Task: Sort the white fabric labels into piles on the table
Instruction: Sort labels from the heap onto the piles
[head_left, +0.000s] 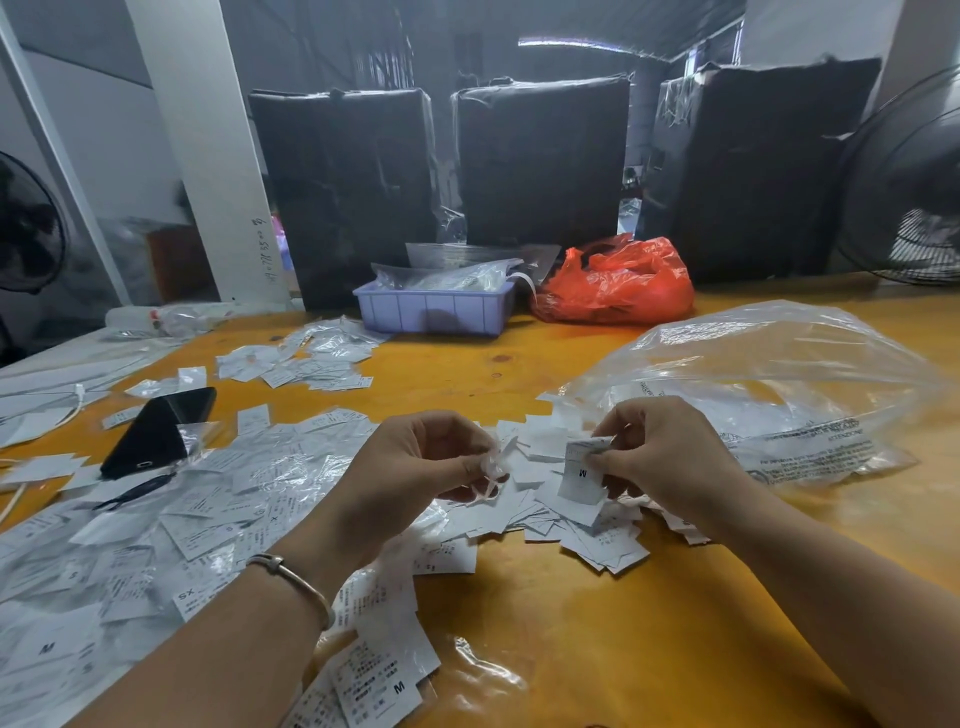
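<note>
My right hand (660, 457) pinches a small stack of white fabric labels (582, 475); the front one shows an "M". My left hand (421, 462) pinches a crumpled bit of thin white material (493, 467) at its fingertips. Both hands hover over a loose heap of white labels (566, 525) in the middle of the yellow table (571, 649). A wide spread of labels in clear sleeves (156, 519) covers the left side. Another label pile (306, 358) lies farther back. A few labels marked "M" (379, 680) lie near the front edge.
A large clear plastic bag (769, 395) lies at the right. A black phone (156, 431) rests on the left labels. At the back stand a lilac tray (431, 312), a red plastic bag (618, 283), black wrapped bales (540, 161) and a fan (914, 182).
</note>
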